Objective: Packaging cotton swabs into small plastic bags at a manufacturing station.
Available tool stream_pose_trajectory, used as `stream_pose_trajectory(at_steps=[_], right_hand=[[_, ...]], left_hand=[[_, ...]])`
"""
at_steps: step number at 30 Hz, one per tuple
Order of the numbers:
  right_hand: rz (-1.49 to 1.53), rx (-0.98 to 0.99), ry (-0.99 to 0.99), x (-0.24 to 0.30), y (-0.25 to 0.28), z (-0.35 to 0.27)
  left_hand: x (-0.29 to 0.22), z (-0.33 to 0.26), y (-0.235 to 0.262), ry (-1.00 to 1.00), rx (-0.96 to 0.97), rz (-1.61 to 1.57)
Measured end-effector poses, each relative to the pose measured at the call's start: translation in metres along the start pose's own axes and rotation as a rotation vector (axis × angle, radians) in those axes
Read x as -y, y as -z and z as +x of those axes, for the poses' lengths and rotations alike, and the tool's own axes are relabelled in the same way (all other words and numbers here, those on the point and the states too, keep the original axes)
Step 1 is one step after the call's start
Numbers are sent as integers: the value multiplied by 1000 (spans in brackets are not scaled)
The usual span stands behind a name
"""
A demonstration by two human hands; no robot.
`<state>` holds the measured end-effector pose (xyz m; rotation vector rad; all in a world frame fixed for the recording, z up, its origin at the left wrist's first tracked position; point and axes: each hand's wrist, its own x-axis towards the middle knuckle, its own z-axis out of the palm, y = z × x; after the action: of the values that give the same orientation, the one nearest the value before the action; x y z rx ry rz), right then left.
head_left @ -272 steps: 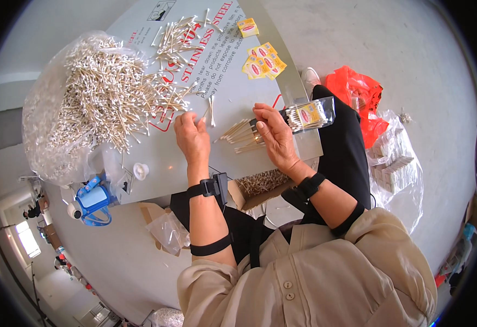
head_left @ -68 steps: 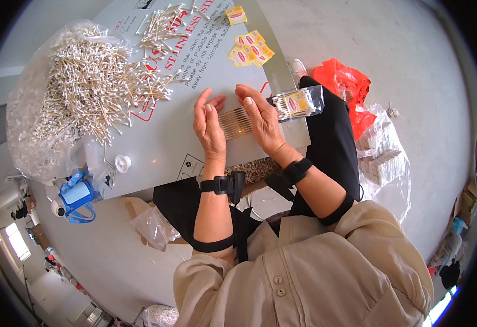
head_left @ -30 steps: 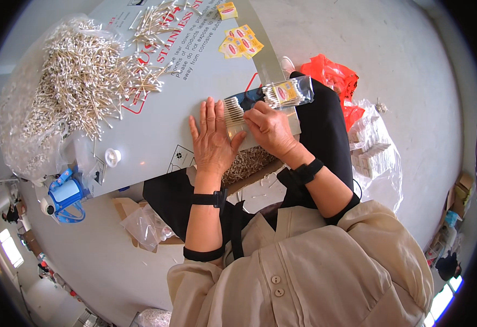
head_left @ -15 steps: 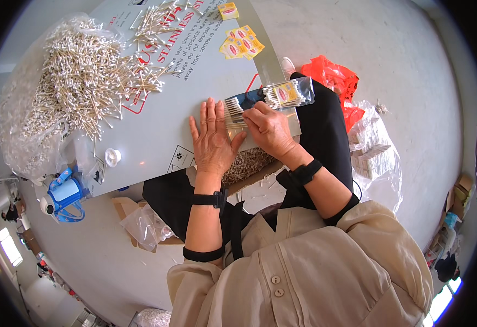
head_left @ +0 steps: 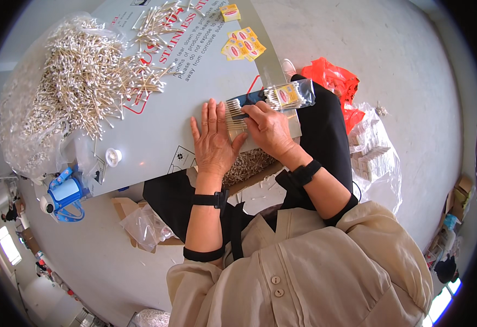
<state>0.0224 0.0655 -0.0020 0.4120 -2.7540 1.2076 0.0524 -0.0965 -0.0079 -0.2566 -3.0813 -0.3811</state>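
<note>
Pressing flat as before, left hand (head_left: 214,143) on swabs (head_left: 236,114), right hand (head_left: 270,128) beside

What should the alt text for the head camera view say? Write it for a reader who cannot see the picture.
Seen from above, a seated person presses the left hand flat on a row of cotton swabs on a grey table, while the right hand holds a clear packet of swabs. A large heap of loose swabs lies at the far left.

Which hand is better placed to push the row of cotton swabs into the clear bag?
Probably the right hand: it already grips the swab row at the mouth of the clear bag. The left hand lies flat on the swabs, farther from the bag.
</note>
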Motion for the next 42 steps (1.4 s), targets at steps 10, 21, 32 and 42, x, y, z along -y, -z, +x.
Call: stream_pose_trajectory(at_steps=[10,21,32,42], right_hand=[[-15,54,8,-2,0,2],[-68,103,-50,4,2,10],[-37,243,3,0,13,13],[-134,216,-31,1,7,23]], left_hand=[[0,0,0,-1,-3,9],[1,0,-1,-2,-5,22],[1,-1,1,-10,-13,-43],[2,-1,-4,6,-14,0]])
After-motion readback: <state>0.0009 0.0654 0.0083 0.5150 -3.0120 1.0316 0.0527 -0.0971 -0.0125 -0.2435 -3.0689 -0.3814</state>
